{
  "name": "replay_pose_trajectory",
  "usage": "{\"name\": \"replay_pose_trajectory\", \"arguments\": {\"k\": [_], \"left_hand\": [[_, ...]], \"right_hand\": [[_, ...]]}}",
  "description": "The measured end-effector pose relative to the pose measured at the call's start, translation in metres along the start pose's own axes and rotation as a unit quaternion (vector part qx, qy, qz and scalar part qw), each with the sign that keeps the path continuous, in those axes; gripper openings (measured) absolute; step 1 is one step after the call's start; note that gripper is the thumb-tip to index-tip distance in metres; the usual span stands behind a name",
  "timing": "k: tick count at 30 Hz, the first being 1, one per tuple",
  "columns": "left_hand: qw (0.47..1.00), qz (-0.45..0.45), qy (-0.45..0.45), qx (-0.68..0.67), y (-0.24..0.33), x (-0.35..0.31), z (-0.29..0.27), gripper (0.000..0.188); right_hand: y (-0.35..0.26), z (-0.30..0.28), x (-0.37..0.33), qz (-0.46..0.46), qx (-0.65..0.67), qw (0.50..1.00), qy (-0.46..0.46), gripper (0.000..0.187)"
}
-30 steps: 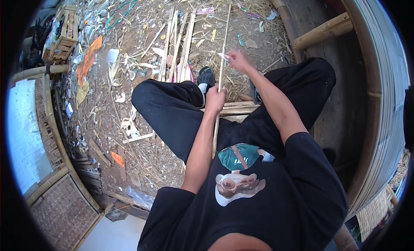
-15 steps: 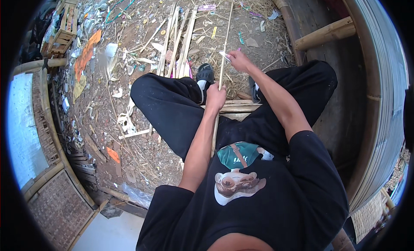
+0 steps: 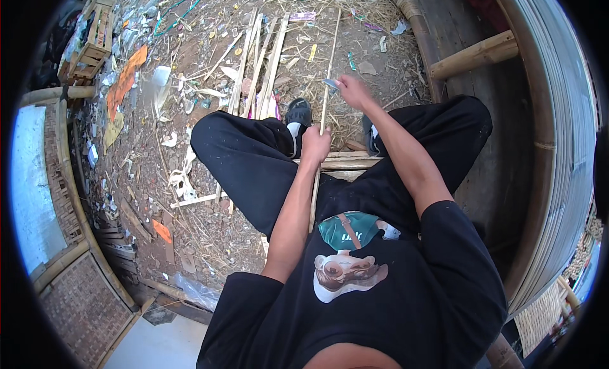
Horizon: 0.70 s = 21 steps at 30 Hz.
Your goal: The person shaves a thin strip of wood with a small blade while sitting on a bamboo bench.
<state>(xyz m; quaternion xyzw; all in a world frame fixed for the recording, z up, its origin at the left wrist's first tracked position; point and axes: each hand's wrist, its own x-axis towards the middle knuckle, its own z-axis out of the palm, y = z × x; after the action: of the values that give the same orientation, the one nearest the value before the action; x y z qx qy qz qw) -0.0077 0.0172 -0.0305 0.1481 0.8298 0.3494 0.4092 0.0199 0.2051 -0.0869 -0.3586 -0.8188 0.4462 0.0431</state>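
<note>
A long, thin bamboo strip (image 3: 331, 58) runs from near my waist out over the ground between my feet. Wrapped round it at about knee level is my left hand (image 3: 315, 145), its fingers closed. Farther along, my right hand (image 3: 355, 93) is closed on a knife, whose handle is hidden in the fist. The short grey-blue knife blade (image 3: 330, 84) points left and lies across the strip; I cannot tell whether it touches. Several wider split bamboo strips (image 3: 274, 64) lie on the ground beyond my left shin.
My sandalled left foot (image 3: 298, 111) is close to the strip. Shorter bamboo pieces (image 3: 349, 161) lie between my thighs. Litter and straw cover the ground, with an orange scrap (image 3: 127, 83) at left. A wooden crate (image 3: 95, 39) stands far left; a bamboo pole (image 3: 476, 55) juts in at right.
The knife blade has turned, showing grey-blue instead of bright white, and my right hand has shifted slightly to the right. My left hand keeps its hold on the bamboo strip.
</note>
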Motion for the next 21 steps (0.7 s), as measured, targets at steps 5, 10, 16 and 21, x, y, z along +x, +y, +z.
{"name": "replay_pose_trajectory", "arguments": {"k": [5,10,16,21], "left_hand": [[1.000,-0.002,0.002,0.009,0.000,0.001,0.001,0.029],[1.000,0.019,0.013,0.020,-0.002,0.002,0.002,0.029],[1.000,-0.018,0.009,0.005,-0.001,0.002,0.000,0.029],[0.999,-0.028,-0.005,0.019,0.009,0.000,-0.004,0.030]], "right_hand": [[0.008,0.017,0.008,-0.025,-0.023,0.999,0.037,0.026],[0.005,0.015,0.016,-0.039,-0.033,0.998,-0.037,0.029],[-0.005,0.011,0.003,-0.034,0.057,0.975,-0.212,0.036],[-0.009,-0.024,0.024,0.076,0.139,0.987,-0.005,0.035]]}}
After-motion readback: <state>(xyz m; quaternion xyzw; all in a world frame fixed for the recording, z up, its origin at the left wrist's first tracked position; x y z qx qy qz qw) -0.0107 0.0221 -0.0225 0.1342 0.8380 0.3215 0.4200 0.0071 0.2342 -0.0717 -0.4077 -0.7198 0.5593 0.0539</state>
